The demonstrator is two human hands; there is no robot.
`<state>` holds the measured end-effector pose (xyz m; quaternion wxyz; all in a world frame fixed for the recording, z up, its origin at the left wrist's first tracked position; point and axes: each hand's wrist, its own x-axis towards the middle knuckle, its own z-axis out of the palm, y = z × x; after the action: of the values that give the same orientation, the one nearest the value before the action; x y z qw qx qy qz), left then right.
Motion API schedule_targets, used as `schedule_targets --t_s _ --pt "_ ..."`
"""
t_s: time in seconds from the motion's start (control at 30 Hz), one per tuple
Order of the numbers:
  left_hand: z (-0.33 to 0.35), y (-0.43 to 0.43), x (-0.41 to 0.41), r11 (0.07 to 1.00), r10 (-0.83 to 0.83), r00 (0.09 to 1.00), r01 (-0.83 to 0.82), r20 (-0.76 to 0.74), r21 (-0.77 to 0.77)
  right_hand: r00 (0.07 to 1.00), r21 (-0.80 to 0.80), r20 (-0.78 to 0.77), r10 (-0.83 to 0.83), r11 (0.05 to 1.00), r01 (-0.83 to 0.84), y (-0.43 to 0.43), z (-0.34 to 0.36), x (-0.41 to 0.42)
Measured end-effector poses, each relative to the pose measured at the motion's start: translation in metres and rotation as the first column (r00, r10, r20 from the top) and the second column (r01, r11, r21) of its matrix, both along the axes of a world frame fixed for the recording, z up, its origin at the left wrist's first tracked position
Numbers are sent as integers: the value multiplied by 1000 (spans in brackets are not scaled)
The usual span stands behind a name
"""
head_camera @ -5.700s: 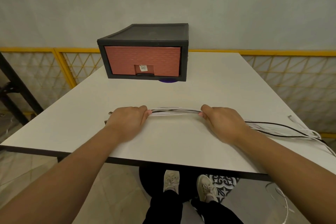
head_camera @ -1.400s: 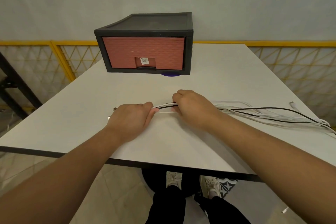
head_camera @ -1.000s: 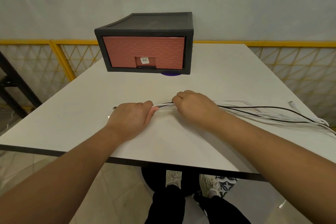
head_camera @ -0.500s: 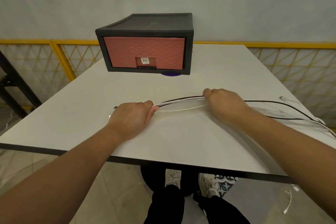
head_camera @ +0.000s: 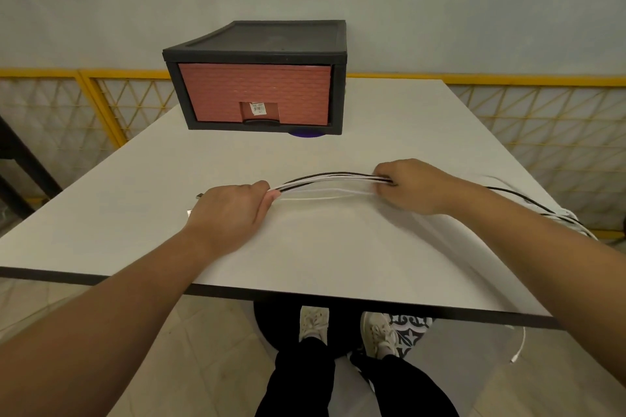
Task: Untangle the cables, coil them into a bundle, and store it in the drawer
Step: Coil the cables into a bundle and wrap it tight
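White laminate worktop [head_camera: 305, 257], dark-edged, viewed from above by the head camera. At far left, a yellow lattice railing [head_camera: 101, 95] is seen behind it. The left hand [head_camera: 230, 210] is laid knuckles-up on the worktop, its fingers [head_camera: 262, 188] curled tightly round the cables [head_camera: 325, 178]; two plug ends [head_camera: 200, 195] are seen protruding just beyond its left side. Further back, towards the far edge, a black housing [head_camera: 271, 41] is shown containing the terracotta drawer [head_camera: 254, 88], which is fully pushed in and carries a small label [head_camera: 257, 108] above its handle. A purple disc [head_camera: 306, 135] is partly exposed beneath the front right of the housing. Between the two hands the white and black cables are gathered side by side and raised in a shallow arch, with one white strand hanging lower than the rest. The right hand [head_camera: 413, 186] is closed on the bundle, the fingers curled round it and holding it just above the worktop. To the right of this hand the cables are trailed loosely across the worktop to its right edge, below which a single white lead [head_camera: 521, 342] is seen hanging.
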<state>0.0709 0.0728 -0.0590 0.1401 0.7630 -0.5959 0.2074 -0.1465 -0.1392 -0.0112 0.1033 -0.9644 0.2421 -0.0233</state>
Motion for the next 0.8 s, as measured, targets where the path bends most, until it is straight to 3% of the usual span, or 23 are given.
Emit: schedule_targets --t_s 0.13,0.3,0.53,0.8 --pt "0 1 0 1000 -15 1000 15 5 -8 991 125 58 121 984 -128 26 5 25" --pt "-1 1 1 999 -33 999 33 6 -16 962 -36 163 221 975 -218 39 -3 50" --pt "3 1 -3 998 29 999 -28 -16 54 970 9 185 155 987 -159 34 -7 40" --pt "1 0 0 999 -7 1000 6 6 48 952 -25 136 273 962 -273 32 -6 34"
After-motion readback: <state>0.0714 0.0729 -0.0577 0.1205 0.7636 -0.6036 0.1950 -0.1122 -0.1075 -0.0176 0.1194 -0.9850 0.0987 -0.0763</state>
